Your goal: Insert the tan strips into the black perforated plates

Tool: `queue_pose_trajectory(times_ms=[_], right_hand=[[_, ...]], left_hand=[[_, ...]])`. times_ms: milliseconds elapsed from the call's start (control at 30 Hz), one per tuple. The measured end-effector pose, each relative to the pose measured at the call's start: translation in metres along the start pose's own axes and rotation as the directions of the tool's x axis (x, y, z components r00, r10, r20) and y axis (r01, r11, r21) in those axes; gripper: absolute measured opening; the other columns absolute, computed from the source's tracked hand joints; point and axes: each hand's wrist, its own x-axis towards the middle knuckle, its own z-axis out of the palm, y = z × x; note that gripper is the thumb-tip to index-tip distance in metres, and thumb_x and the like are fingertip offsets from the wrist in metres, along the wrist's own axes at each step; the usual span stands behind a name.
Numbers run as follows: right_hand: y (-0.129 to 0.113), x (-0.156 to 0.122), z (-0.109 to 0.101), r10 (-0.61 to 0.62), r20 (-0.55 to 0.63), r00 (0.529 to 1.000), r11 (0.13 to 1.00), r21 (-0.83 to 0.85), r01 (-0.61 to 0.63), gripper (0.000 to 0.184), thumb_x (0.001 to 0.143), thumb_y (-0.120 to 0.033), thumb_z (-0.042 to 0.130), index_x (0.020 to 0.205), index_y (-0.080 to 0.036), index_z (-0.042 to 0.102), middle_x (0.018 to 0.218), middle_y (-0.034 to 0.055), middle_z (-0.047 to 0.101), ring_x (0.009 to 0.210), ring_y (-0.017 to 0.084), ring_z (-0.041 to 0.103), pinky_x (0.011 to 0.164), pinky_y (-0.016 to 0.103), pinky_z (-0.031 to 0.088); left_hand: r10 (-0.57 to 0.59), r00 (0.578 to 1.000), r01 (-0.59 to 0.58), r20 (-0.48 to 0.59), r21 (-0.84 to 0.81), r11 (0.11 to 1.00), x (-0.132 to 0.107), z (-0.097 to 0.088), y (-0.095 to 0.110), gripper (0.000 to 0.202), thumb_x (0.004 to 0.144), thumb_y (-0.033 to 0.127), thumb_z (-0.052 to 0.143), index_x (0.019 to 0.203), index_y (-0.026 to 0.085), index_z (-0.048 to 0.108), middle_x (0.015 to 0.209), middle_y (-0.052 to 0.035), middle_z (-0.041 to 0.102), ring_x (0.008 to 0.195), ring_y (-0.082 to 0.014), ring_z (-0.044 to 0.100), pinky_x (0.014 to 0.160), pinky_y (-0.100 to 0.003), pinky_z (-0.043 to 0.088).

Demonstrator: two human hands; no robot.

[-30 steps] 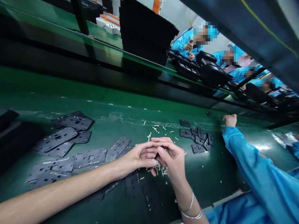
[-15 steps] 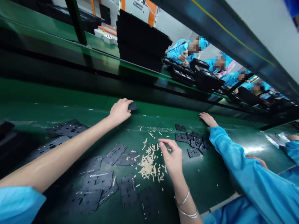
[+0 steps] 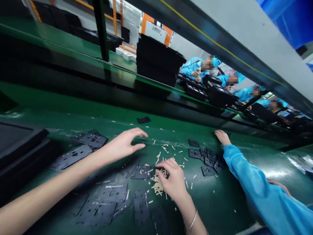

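My left hand [image 3: 124,145] hovers over the green belt [image 3: 73,111] with fingers stretched out and nothing in it. A small black part [image 3: 143,120] lies alone on the belt beyond it. My right hand [image 3: 171,179] rests on a pile of small beige strips [image 3: 157,186], fingers curled down into them; what they pinch is hidden. Flat black perforated plates [image 3: 112,192] lie scattered under and left of both hands.
A co-worker's blue-sleeved arm [image 3: 246,182] reaches in from the right, its hand [image 3: 222,136] beside a cluster of small black plates [image 3: 207,158]. A black tray [image 3: 19,143] sits at the left. Stacked black trays [image 3: 156,62] and more blue-clad workers are beyond the rail.
My left hand left the small black part at the belt's far side and drew back toward me, open. My right hand dropped onto the beige strips.
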Motion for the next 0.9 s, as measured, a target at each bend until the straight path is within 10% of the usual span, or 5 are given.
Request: queue_pose_trajectory(times_ms=[167,367,633,900], right_hand=[[-0.01,-0.002,0.009,-0.073,0.111,0.991,0.988,-0.124,0.087,0.027,0.073,-0.021,0.066,0.099,-0.023,0.059,0.094,0.0036,0.059,0.092,0.02,0.049,0.077,0.034,0.045],[-0.009,-0.001,0.016,-0.127,0.146,0.981,0.968,-0.197,0.155,0.035,0.071,-0.024,0.067,0.105,-0.024,0.056,0.103,0.0052,0.055,0.097,0.023,0.048,0.081,0.037,0.045],[-0.01,-0.007,0.022,-0.147,0.099,0.984,0.967,-0.193,0.164,0.028,0.075,-0.025,0.062,0.103,-0.024,0.057,0.102,0.0057,0.055,0.095,0.022,0.048,0.083,0.037,0.044],[-0.006,-0.011,0.022,-0.094,0.016,0.995,0.952,-0.29,0.095,0.024,0.079,-0.029,0.055,0.102,-0.023,0.056,0.097,0.0047,0.057,0.094,0.021,0.048,0.079,0.033,0.045]], left_hand=[[-0.17,0.961,0.074,0.217,0.392,0.917,-0.017,0.006,0.006,0.034,0.066,0.027,0.066,0.098,0.019,0.058,0.107,-0.0112,0.061,0.101,-0.0304,0.055,0.079,-0.038,0.046],[-0.159,0.956,0.038,0.248,0.434,0.9,-0.018,0.02,0.01,0.035,0.068,0.029,0.065,0.099,0.015,0.057,0.109,-0.0161,0.058,0.097,-0.0324,0.056,0.074,-0.04,0.047],[-0.06,0.971,0.16,-0.234,0.441,0.883,0.042,0.032,-0.039,0.038,0.082,0.031,0.045,0.119,0.02,0.047,0.126,-0.0117,0.045,0.116,-0.028,0.041,0.09,-0.039,0.037],[-0.002,0.971,0.136,-0.238,0.548,0.825,0.07,0.034,-0.055,0.042,0.087,0.044,0.03,0.112,0.019,0.053,0.126,-0.0148,0.045,0.117,-0.0325,0.038,0.087,-0.044,0.038]])
